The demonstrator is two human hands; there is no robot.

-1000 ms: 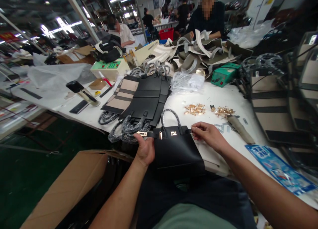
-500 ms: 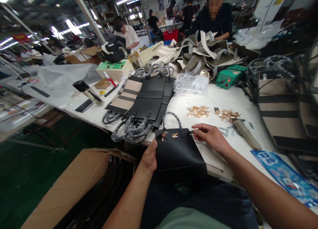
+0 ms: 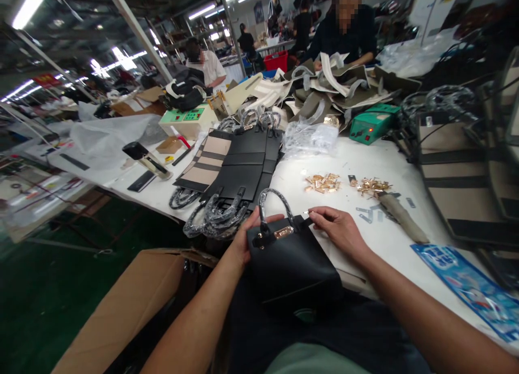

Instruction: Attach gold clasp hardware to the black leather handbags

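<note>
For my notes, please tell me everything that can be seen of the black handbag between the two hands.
The black handbag looks like smooth leather, with an arched handle in clear plastic wrap and a gold-coloured front plate. It appears tilted, its base apparently on the lap. The left hand's grip holds its upper left side; the right hand's grip pinches a strap at its upper right corner.

Readable text: none | flat blue printed plastic packet [image 3: 466, 290]: white lettering, illegible | red rectangular hanging banner [image 3: 46, 80]: too small to make out
</note>
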